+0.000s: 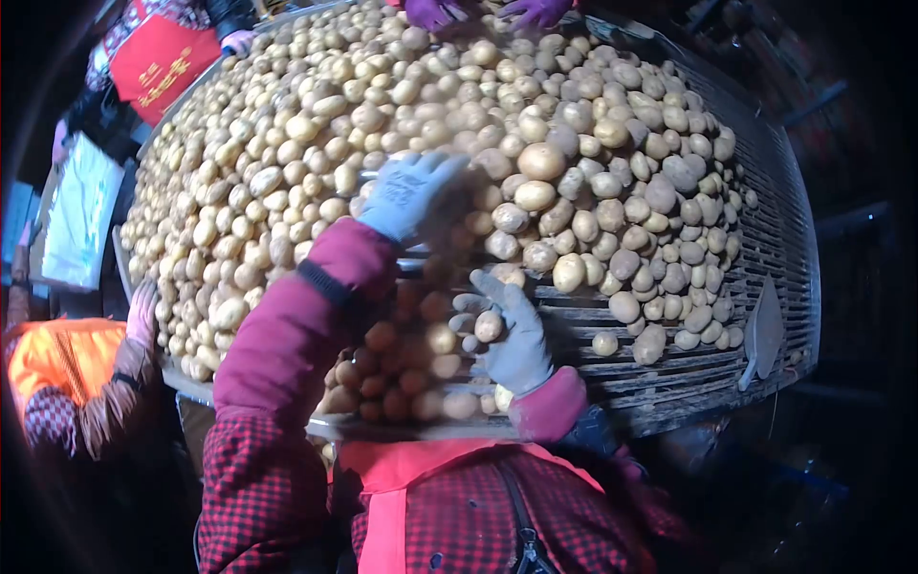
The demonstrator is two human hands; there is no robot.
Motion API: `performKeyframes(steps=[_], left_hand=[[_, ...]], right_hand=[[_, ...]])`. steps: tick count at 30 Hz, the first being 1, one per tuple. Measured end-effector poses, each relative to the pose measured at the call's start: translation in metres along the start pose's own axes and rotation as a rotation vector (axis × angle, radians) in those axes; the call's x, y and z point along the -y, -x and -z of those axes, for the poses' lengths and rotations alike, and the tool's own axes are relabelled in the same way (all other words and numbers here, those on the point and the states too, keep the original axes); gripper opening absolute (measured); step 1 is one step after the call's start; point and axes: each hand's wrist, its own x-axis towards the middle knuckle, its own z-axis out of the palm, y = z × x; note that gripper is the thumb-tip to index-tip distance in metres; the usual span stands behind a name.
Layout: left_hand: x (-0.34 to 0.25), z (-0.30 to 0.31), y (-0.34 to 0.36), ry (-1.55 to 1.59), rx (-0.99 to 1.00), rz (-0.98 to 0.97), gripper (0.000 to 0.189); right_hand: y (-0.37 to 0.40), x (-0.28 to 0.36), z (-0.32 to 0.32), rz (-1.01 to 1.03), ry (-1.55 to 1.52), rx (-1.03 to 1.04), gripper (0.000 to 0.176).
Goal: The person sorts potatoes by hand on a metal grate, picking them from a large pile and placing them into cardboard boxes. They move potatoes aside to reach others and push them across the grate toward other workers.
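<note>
My left hand [409,195], in a pale blue-grey glove, reaches over the middle of a big heap of potatoes [287,153]. Its fingers are smeared by motion, so whether they hold anything is unclear. Nearer my body, my right hand [513,337], in a grey glove, holds a small potato [489,326] against its fingers, with the forefinger pointing up and left. Both hands are above a slatted metal table [660,390]. Between my forearms, more potatoes [392,378] lie in shadow and look blurred.
A flat paddle-like piece [765,330] rests at the table's right end. Purple-gloved hands [535,11] of a co-worker are at the far edge. Another co-worker wears a red apron [164,67]. At left are a white-topped box [81,215] and a person in orange [72,354].
</note>
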Motion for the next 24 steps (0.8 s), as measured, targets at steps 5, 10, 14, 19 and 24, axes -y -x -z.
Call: performKeyframes(steps=[5,10,14,19,24], left_hand=[[-0.014,-0.021,-0.026,-0.105,0.202,0.037,0.053],[-0.004,-0.026,-0.024,0.017,0.102,0.047,0.052],[-0.005,-0.002,-0.005,0.237,-0.003,0.099,0.041],[-0.050,0.042,0.038,0.566,0.183,-0.063,0.049],[-0.006,0.051,0.008,0.548,0.151,-0.011,0.052]], right_hand=[[-0.001,0.000,0.004,0.075,0.170,-0.054,0.058],[-0.006,-0.004,0.005,0.015,0.125,-0.090,0.062],[-0.007,0.003,-0.008,-0.042,0.114,-0.170,0.063],[-0.020,-0.012,0.025,0.144,0.343,-0.095,0.054],[-0.002,0.011,-0.013,-0.208,-0.240,-0.145,0.054]])
